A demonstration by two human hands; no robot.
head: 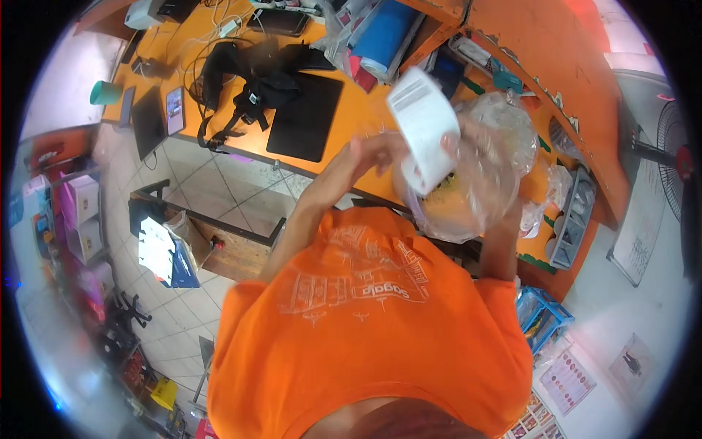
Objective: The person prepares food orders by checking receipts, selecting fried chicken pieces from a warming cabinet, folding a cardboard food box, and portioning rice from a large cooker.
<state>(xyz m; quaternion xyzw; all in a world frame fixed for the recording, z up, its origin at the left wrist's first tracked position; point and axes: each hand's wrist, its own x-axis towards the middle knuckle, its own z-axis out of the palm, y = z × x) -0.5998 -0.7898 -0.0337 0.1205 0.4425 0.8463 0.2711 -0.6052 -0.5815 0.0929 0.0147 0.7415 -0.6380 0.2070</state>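
Note:
A curling white paper label strip [421, 118] with dark printing is held above the orange tabletop. My right hand [476, 151] grips its right edge, with the thumb on its face. This hand is blurred, and a crumpled clear plastic bag [496, 118] surrounds it. My left hand [386, 149] is at the strip's left edge with fingers bent. Blur hides whether those fingers pinch the paper. More transparent plastic [460, 222] spreads below the strip, close to my orange shirt [378, 313].
On the orange table [359, 112] lie a black flat mat [307, 118], black straps [258, 90], a phone [175, 110] and cables. A blue roll [386, 35] stands at the back. Right of the bag is a grey tray [570, 219]; an open box [181, 236] stands lower left.

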